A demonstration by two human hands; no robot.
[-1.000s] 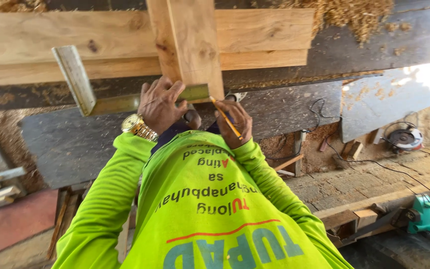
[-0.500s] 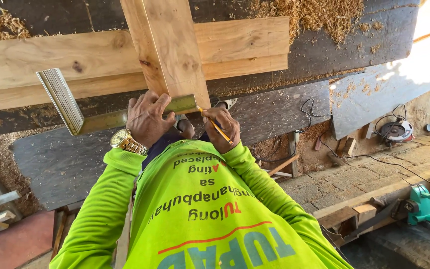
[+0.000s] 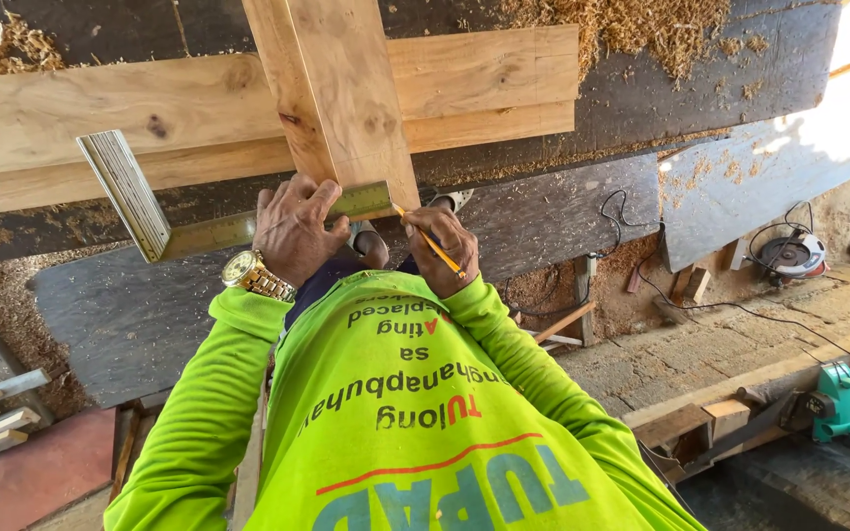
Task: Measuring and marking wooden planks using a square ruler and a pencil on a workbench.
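The try square (image 3: 238, 221) lies across the near end of the upright plank (image 3: 341, 98), pinned flat under the left hand (image 3: 295, 231) with fingers spread. The right hand (image 3: 445, 251) pinches a yellow pencil (image 3: 425, 239), its tip seemingly touching the square's blade edge; a longer board (image 3: 150, 118) crosses beneath on the dark counter (image 3: 563, 206)

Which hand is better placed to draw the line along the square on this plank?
Right hand: it holds the pencil, tip at the square. The left hand presses the square down.
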